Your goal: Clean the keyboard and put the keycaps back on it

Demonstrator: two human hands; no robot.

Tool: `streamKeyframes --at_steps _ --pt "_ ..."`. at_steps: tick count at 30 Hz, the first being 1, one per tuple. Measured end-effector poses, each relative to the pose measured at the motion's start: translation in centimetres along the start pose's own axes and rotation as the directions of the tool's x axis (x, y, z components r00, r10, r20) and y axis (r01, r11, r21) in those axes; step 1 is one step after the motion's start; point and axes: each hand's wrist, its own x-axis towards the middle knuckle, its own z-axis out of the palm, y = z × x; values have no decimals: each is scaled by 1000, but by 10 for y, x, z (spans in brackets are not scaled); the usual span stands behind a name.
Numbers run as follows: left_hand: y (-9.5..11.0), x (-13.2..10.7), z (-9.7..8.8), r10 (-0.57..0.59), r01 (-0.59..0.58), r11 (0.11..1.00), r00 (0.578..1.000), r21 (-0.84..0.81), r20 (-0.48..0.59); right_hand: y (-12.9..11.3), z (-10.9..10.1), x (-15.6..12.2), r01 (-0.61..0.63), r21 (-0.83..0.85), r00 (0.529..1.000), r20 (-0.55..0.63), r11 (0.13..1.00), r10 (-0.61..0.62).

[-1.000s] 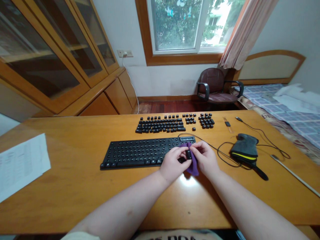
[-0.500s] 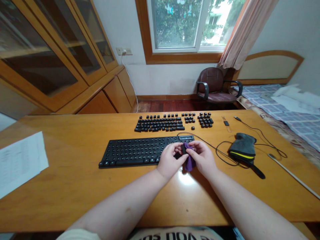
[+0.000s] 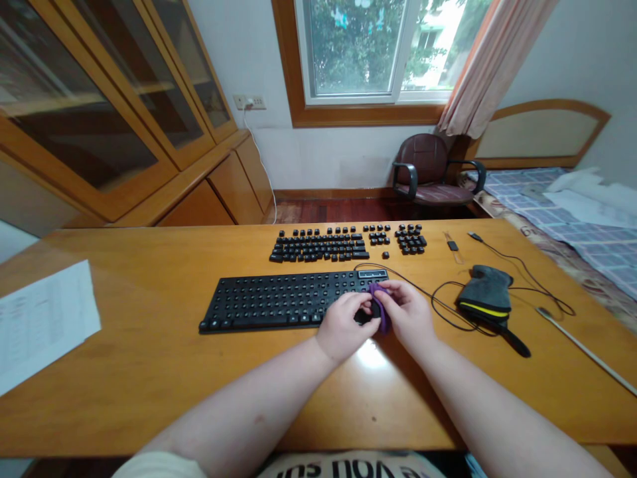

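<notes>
My left hand (image 3: 346, 325) pinches a small black keycap (image 3: 375, 309) between thumb and fingers. Folded against that keycap is a purple cloth (image 3: 384, 322), gripped by my right hand (image 3: 405, 309). Both hands are closed and meet over the right end of a black keyboard (image 3: 269, 299), partly hiding it. Most of the keyboard's key positions are bare, with small stems showing; a few keys sit along its front row. Behind it, loose black keycaps (image 3: 318, 247) lie in rows laid out like a keyboard.
Right of my hands lie a grey cloth with yellow edging (image 3: 482, 292), a looping black cable (image 3: 438, 309), a thin white stick (image 3: 587, 348) and a wire keycap puller (image 3: 452, 245). Printed papers (image 3: 47, 318) rest at the left of the wooden desk (image 3: 209, 398). A chair (image 3: 425, 166) stands beyond.
The purple cloth's hanging end has been gathered up and now lies more folded between my hands. My left hand has turned slightly with the keycap. The view has shifted a little.
</notes>
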Motion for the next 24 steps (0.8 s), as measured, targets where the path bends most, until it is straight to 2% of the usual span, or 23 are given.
streamKeyframes --at_steps 3,7,9,11,13,15,17,18,20,22,24 --pt "1 0 -1 -13 13 1000 1000 -9 4 -1 -4 1 38 -2 999 29 999 -38" --pt "0 3 -4 -60 60 998 998 17 -34 -6 -5 -3 276 -101 950 180 956 -255" --pt "0 4 -6 -35 36 999 999 31 -31 -8 -4 -5 303 -111 938 212 947 -275" --pt "1 4 -7 -5 5 999 1000 36 -18 -8 -3 -4 224 -82 964 162 971 -208" --pt "1 3 -6 18 -18 1000 1000 24 -7 -8 -2 -1 83 -36 993 88 996 -80" --pt "1 2 -4 47 -47 999 999 3 -13 -6 -3 3 -50 28 998 38 998 49" --pt "0 1 -2 70 -70 997 997 -12 -37 -6 -6 6 -103 81 995 26 991 101" --pt "-1 1 -2 71 -72 997 996 -12 -50 -5 -8 8 -81 82 996 36 993 78" --pt "-3 0 -1 43 -44 999 996 -10 -77 -6 -13 10 47 16 993 108 999 -48" --pt "-5 0 -1 -11 7 999 995 -38 -101 -6 -18 12 204 -84 955 235 975 -180" --pt "-6 0 -1 -50 42 995 994 -91 -98 -6 -22 14 293 -131 918 317 947 -240"
